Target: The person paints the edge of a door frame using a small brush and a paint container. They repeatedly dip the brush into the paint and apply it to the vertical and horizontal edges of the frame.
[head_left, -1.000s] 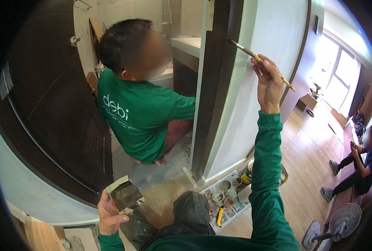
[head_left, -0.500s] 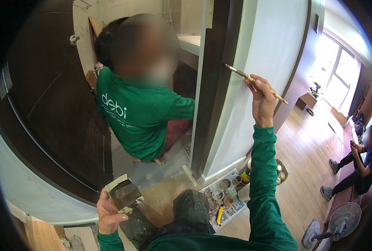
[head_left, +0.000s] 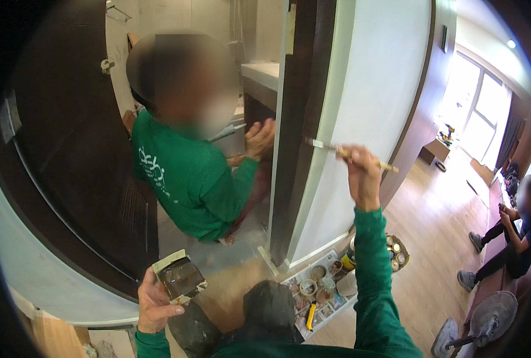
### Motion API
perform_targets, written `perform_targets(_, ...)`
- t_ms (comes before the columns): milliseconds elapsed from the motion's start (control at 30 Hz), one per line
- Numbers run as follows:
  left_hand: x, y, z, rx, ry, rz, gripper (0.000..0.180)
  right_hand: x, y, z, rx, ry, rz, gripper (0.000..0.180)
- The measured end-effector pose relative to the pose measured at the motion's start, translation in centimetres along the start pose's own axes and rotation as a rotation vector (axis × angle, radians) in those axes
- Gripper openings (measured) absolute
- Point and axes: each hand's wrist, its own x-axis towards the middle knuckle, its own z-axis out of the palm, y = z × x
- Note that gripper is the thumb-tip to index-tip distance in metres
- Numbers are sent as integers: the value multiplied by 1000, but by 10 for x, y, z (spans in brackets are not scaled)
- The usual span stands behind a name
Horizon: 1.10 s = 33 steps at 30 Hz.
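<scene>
You stand at a dark door frame [head_left: 298,119] beside a white wall [head_left: 385,89], while a co-worker in a green shirt [head_left: 188,179] crouches in the doorway. Your right hand [head_left: 362,179] is closed around a thin brush [head_left: 349,155], its tip laid against the frame's edge: this looks like the touch-up stroke itself. Your left hand [head_left: 155,304] grips a small cut carton of dark stain [head_left: 180,278], held low. Next, judge the bristles; a dip calls for bringing brush down to carton.
</scene>
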Motion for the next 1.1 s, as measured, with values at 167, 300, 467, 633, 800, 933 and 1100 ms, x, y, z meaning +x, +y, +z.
perform_targets(167,33,4,-4,49,-99,49,101,-83,-30,-11,79,-90,206,24)
perform_targets(300,44,-1,-13,-38,-172,13,105,-136,-44,16,-26,-124,401,22)
perform_targets(467,52,-27,-46,-97,-245,-59,105,-138,-26,96,217,-367,488,31)
perform_targets(633,88,-22,-85,-111,-403,-105,104,-60,25,208,391,-530,317,33)
perform_targets(800,117,36,-89,-171,-506,-166,104,-32,-39,269,-52,-489,498,28)
perform_targets(933,132,101,-61,-173,-557,-180,105,-13,-115,292,-308,-354,636,25)
perform_targets(1100,133,209,-15,-108,-578,-253,103,10,-183,318,-315,-61,569,26)
